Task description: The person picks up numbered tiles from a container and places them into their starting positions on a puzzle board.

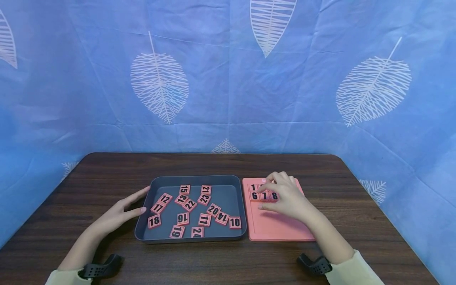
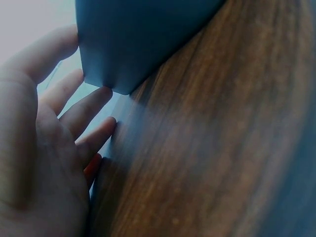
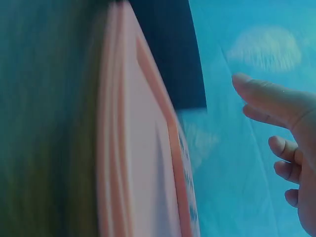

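A dark grey tray [image 1: 222, 194] holds several pink number tiles, among them the 10 tile [image 1: 235, 222] and the 18 tile [image 1: 154, 221]. Fingertips of my left hand [image 1: 119, 211] touch the tray's left side, fingers extended; the left wrist view shows them against the tray wall [image 2: 133, 44]. My right hand [image 1: 286, 198] hovers over the pink number board [image 1: 265, 227], thumb and fingers apart. Nothing shows between them in the right wrist view. On the board sit the 1 tile [image 1: 253, 187], 6 tile [image 1: 254, 196], 7 tile [image 1: 265, 196] and 8 tile [image 1: 274, 196]. The hand covers part of the top row.
Tray and board lie side by side on a dark wooden table [image 1: 213, 263], the board at the right. A blue cloth with white leaf prints [image 1: 228, 87] hangs behind the table. Black bands [image 1: 101, 269] circle both wrists.
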Demonstrator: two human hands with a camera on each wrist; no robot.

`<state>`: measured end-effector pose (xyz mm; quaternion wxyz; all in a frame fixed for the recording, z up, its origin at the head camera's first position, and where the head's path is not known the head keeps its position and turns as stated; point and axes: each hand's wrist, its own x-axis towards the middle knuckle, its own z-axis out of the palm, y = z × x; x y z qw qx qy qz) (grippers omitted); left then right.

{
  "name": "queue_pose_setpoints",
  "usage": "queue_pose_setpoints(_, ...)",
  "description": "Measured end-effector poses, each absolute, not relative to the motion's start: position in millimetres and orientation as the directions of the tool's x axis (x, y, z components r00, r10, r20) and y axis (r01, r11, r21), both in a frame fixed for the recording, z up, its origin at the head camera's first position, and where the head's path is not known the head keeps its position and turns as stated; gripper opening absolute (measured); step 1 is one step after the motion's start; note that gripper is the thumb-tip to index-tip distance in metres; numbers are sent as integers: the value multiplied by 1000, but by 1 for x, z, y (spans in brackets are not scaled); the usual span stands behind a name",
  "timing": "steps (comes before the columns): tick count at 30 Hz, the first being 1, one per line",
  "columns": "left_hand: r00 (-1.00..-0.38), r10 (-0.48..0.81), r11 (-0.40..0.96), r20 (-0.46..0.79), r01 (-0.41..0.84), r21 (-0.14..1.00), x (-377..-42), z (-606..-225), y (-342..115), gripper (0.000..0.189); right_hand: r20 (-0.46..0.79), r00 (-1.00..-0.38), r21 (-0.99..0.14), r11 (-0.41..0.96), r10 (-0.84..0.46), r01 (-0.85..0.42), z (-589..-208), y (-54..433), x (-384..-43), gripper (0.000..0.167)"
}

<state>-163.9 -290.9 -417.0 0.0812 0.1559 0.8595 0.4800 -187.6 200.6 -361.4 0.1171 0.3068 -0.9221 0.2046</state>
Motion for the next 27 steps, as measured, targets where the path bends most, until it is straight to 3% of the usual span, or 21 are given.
queue_pose_setpoints(7, -938, 347, 492, 13, 194, 848, -164, -417, -292, 64, 329, -752, -315, 684, -571, -658, -361, 165, -171, 32)
queue_pose_setpoints(15, -941, 339, 503, 1, 182, 845, -164, -418, -291, 64, 224, -750, -254, 706, -623, -662, -365, 139, -169, 32)
queue_pose_setpoints(27, -942, 335, 509, 0, 181, 841, -165, -417, -291, 64, 93, -815, -196, 792, -572, -578, -370, 118, -172, 32)
